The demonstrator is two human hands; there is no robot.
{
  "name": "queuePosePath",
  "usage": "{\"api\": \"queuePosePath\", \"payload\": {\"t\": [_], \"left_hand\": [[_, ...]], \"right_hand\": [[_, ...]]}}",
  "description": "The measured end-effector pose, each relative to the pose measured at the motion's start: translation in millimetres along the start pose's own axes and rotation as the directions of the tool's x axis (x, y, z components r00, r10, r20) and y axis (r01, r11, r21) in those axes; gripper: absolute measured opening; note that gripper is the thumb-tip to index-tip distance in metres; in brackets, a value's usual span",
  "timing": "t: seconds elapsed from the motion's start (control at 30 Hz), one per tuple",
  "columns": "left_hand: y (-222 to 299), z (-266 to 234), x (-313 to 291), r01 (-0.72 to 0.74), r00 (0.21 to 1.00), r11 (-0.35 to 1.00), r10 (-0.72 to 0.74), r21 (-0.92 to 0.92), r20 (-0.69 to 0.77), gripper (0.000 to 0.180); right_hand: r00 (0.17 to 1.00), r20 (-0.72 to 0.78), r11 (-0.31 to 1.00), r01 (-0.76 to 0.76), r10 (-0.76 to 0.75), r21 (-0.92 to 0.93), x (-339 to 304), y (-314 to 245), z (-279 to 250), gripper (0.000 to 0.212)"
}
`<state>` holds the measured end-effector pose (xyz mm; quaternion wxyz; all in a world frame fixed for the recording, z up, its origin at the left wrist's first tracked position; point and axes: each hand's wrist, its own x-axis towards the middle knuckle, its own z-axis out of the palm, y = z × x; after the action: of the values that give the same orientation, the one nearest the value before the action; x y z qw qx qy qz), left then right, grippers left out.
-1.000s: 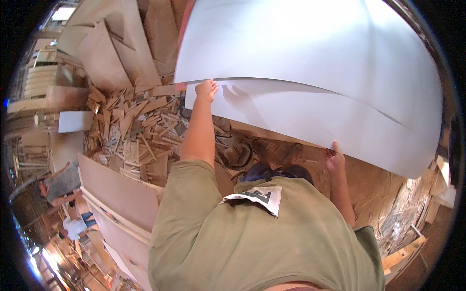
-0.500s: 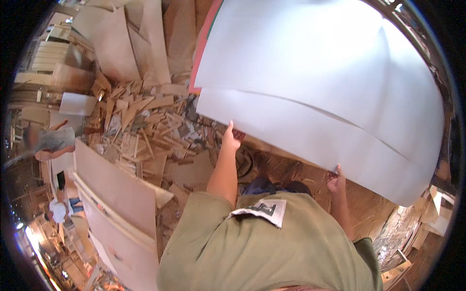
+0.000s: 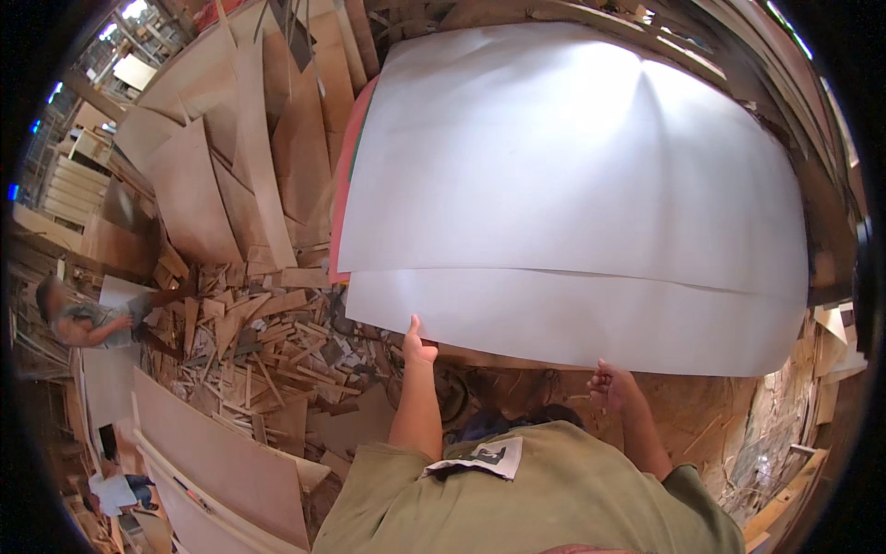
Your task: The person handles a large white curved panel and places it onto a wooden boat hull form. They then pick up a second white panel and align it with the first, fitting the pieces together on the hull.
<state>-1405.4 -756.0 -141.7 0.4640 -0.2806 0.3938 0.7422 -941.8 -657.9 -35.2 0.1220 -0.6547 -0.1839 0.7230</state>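
Note:
A large white sheet (image 3: 554, 319), thin and smooth, reaches toward me past another wide white sheet (image 3: 517, 166) on a pile. My left hand (image 3: 420, 346) pinches its near edge toward the left corner, thumb on top and fingers underneath. Farther right along the same edge is my right hand (image 3: 611, 385), its fingers curled and closed at the rim, with one fingertip overlapping the sheet. The pile's left side shows a pinkish-red sheet (image 3: 346, 194) and a thin green edge.
Wood scraps (image 3: 277, 351) litter the floor at left. Brown boards (image 3: 198, 194) lean behind them. A large panel (image 3: 217, 443) stands lower left. One person (image 3: 101, 323) is at far left, another person (image 3: 115, 494) below. Planks (image 3: 784, 494) lie at lower right.
The view has shifted, so the sheets and both hands sit lower and slightly left. My right thumb no longer lies up over the sheet; its fingers now show curled at the edge.

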Motion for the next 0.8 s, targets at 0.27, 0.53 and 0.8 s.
{"api": "queuePosePath", "payload": {"t": [0.27, 0.53, 0.8], "left_hand": [[7.4, 10.4, -18.1, -0.129, 0.988, 0.988, 0.135, 0.089, -0.069, 0.042], [8.1, 3.0, -56.4, -0.156, 0.988, 0.984, 0.156, 0.087, 0.010, 0.046], [0.1, -38.9, -74.2, -0.158, 0.987, 0.975, 0.155, 0.156, 0.034, 0.050]], "right_hand": [[0.955, 0.008, 0.795, 0.242, -0.296, 0.556, 59.8, -103.8, 47.1, 0.071], [0.967, 0.007, 0.699, 0.180, -0.256, 0.692, 118.9, -146.2, 71.5, 0.082], [0.976, -0.122, 0.715, 0.214, -0.179, 0.666, 134.2, -149.5, 80.7, 0.047]]}}
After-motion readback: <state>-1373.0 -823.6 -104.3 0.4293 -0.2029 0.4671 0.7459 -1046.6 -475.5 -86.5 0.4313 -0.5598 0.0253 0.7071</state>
